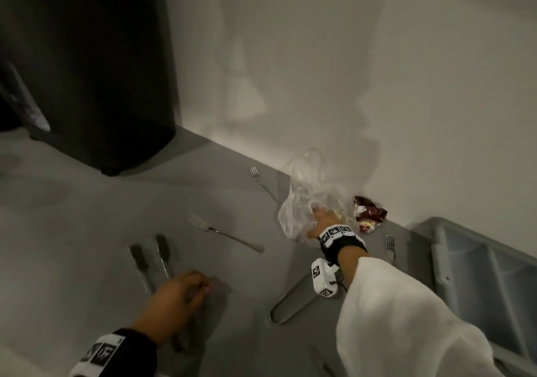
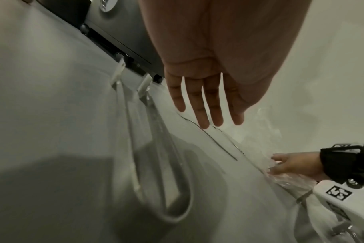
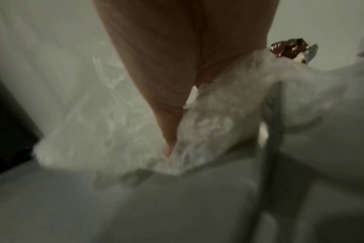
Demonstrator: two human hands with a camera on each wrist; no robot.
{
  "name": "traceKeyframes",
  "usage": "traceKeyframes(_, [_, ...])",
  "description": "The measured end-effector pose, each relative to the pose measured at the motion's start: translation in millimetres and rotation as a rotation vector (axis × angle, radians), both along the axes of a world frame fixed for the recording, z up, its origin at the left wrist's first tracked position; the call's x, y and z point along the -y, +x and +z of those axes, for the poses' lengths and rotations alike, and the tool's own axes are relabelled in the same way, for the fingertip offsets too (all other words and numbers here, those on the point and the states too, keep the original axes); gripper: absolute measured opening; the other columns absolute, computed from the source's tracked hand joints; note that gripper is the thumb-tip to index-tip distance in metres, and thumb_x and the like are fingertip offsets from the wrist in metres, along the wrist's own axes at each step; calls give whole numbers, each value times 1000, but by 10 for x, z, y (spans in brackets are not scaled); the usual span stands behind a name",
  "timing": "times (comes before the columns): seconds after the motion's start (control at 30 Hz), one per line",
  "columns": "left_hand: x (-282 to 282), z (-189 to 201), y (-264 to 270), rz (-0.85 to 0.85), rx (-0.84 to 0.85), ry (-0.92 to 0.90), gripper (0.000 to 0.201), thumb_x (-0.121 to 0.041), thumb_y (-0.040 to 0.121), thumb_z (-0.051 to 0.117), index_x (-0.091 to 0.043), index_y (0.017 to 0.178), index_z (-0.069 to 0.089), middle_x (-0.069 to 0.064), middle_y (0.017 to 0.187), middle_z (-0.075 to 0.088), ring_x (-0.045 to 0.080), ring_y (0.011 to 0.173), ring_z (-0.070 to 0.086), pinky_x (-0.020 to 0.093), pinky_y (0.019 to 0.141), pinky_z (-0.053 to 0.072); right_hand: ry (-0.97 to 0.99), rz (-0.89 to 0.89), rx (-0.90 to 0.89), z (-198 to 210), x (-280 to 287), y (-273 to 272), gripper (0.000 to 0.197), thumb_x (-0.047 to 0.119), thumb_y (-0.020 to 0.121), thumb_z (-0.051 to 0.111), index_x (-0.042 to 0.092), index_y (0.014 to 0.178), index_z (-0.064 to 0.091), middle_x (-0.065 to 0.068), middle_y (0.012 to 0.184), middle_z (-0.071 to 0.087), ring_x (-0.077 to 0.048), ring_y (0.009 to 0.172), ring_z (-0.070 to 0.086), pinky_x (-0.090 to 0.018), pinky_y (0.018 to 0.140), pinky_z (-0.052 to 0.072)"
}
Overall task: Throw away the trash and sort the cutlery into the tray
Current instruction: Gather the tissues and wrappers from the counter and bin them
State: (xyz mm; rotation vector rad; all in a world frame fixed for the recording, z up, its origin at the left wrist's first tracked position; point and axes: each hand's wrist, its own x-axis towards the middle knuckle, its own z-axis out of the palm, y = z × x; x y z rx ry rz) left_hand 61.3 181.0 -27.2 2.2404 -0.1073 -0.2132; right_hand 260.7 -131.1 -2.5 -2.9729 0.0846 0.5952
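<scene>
Head: right hand (image 1: 321,222) closing on plastic bag (image 1: 305,196) by wall; wrapper (image 1: 368,213) beside, bin (image 1: 96,71) far left.
Left wrist: left hand (image 2: 206,92) flat, fingers straight, empty, above 2 knives (image 2: 154,125).
Right wrist: blurred, grip unclear. Trash step; next, probably lifting toward bin.

You are working in dim, grey-green light. In the head view the wall (image 1: 377,71) is the brightest surface and carries soft overlapping shadows; the black bin (image 1: 96,65) far left swallows detail. Your left hand (image 1: 177,298) smears with motion blur, its shadow falling just right of it. The left wrist view bends straight lines at its edges, with a broad shadow near left. The right wrist view is blurred throughout; only the foil wrapper (image 3: 289,49) shows glare.
</scene>
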Motion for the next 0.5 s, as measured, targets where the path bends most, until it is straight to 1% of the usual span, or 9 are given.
traceKeyframes(0.1, [109,93,178,-43,-24,12,33,-57,69,33,-46,80,62,-10,92,62,-21,88,49,-3,78,34,210,-89,90,-46,-21,-57,53,14,76,61,23,127,48,-16,127,54,-36,114,53,-40,100,43])
traceKeyframes(0.17, [229,144,347,-74,1,5,51,-56,70,33,-25,91,68,-4,96,64,-13,90,53,1,80,35,340,-152,233,48,20,-162,41,-4,78,51,12,115,60,-16,117,61,-34,106,58,-34,94,45])
traceKeyframes(0.2, [303,169,452,-94,18,-2,54,-55,70,33,-20,93,68,-4,97,65,-7,89,55,4,80,37,382,-177,325,113,72,-235,40,-9,78,48,8,111,62,-17,115,62,-34,106,58,-32,92,44])
traceKeyframes(0.23, [393,223,563,-115,22,-12,53,-54,70,33,-20,92,68,-7,97,65,-5,88,56,5,80,37,420,-196,414,187,137,-325,40,-12,78,47,6,111,63,-18,117,60,-34,107,56,-29,92,42])
traceKeyframes(0.3, [612,318,820,-161,28,-41,50,-53,69,34,-22,91,67,-14,92,61,-15,85,55,5,81,39,525,-259,532,374,302,-611,40,-14,79,50,5,112,62,-17,123,57,-30,112,54,-29,99,40])
traceKeyframes(0.37, [895,406,1112,-194,32,-67,54,-52,67,35,-18,94,67,-13,93,58,-18,80,55,12,81,44,610,-341,642,518,544,-974,37,-14,79,54,4,111,63,-14,123,57,-24,112,54,-21,101,41])
traceKeyframes(0.4, [1056,435,1262,-219,46,-61,56,-50,66,35,-16,97,67,-7,98,60,-11,81,59,20,84,47,627,-396,696,556,682,-1171,34,-12,79,56,2,109,63,-14,120,59,-22,108,56,-15,95,42])
traceKeyframes(0.43, [1231,443,1417,-254,74,-36,56,-48,66,36,-14,99,66,1,103,62,0,89,62,28,89,48,613,-445,736,585,809,-1364,30,-10,79,58,1,107,63,-15,116,62,-23,104,58,-15,88,44])
traceKeyframes(0.5, [1638,474,1706,-356,128,55,53,-43,69,39,-14,105,64,12,112,60,26,103,60,36,97,46,562,-535,771,598,1050,-1779,27,-7,79,61,3,104,65,-12,109,65,-23,96,61,-18,81,43])
